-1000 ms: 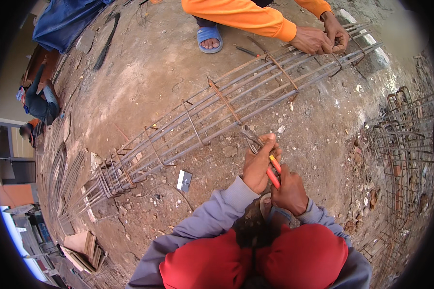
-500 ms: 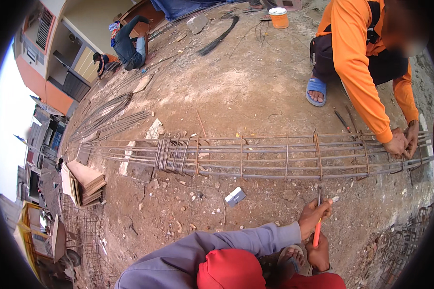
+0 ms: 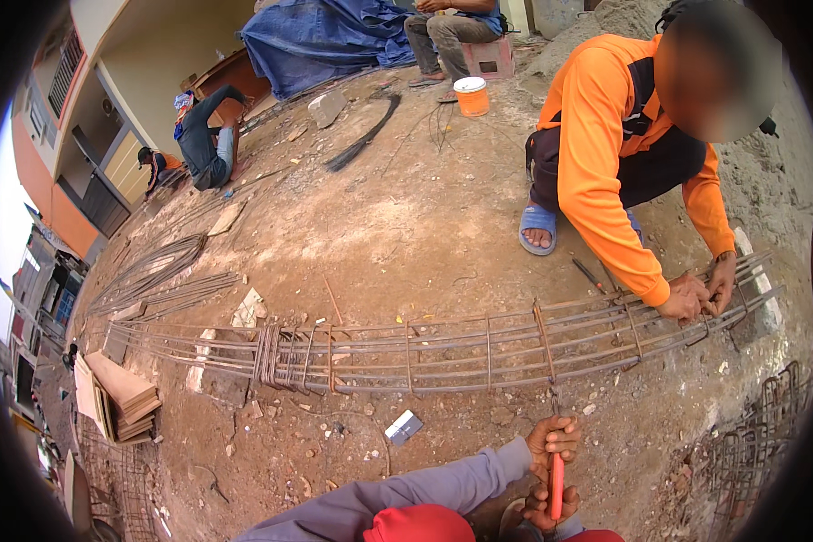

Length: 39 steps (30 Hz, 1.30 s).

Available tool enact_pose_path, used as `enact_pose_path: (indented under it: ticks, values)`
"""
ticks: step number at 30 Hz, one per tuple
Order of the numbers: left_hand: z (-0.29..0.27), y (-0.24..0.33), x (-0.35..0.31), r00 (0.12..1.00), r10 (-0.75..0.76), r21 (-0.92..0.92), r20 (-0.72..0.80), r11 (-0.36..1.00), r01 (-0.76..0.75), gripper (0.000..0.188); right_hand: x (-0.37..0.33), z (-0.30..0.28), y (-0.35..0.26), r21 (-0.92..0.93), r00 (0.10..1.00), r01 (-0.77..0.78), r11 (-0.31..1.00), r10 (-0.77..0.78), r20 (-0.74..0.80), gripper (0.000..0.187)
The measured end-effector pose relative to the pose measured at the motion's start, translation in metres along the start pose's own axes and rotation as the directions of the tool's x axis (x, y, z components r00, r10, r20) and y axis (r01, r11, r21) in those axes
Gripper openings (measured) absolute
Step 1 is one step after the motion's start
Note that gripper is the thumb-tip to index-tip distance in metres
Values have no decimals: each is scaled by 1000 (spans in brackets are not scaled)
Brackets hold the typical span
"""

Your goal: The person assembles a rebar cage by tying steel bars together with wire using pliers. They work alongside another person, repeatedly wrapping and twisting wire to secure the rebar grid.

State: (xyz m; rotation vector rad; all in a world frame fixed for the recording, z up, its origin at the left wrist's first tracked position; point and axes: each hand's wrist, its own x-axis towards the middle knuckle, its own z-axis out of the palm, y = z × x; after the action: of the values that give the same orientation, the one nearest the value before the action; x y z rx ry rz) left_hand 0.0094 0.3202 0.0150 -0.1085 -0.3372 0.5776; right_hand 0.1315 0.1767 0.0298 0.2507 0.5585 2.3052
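My left hand (image 3: 554, 443), in a grey sleeve (image 3: 397, 488), is closed round the middle of a slim hand tool with an orange handle (image 3: 556, 486). My right hand (image 3: 549, 508) wraps the lower end of that handle. The tool's metal tip points away from me and meets the near bar of a long rebar cage (image 3: 443, 389), at a crosswise stirrup (image 3: 544, 334); its jaws are too small to make out. At the cage's right end, a crouching co-worker in an orange top (image 3: 596, 163) has both hands (image 3: 696, 294) on the bars.
Bundled stirrups (image 3: 273, 357) sit on the cage's left part. A small grey-and-white box (image 3: 404, 427) lies on the dirt. Boards (image 3: 122, 397) are stacked at left, loose rods (image 3: 158, 271) beyond. An orange bucket (image 3: 471, 97) stands at the back. More rebar (image 3: 768, 434) lies at right.
The view has shifted, so the scene sits lower and further left. My left fingers, earlier partly extended, now curl round the tool. The co-worker's hands stay at the cage's right end.
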Motion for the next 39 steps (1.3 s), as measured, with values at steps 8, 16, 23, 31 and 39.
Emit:
enact_pose_path:
  ticks: [8,16,23,31,39]
  values:
    - [10,-11,-15,815,323,276,-481,938,-209,43,12,70,1,-915,887,-112,387,-377,-267,58]
    - [51,-31,23,552,548,665,-629,747,16,26,13,110,-1,-375,705,-541,-753,-649,286,69]
    - [71,-37,23,655,446,742,-609,613,272,21,-11,79,-20,-947,887,-174,271,-375,-270,58]
    - [11,-40,-17,499,754,889,-426,246,387,45,-7,46,-7,-975,768,-167,146,-600,-222,47]
    - [-11,-49,-32,473,786,914,-397,292,282,30,-14,25,-10,-972,816,-172,163,-529,-233,42]
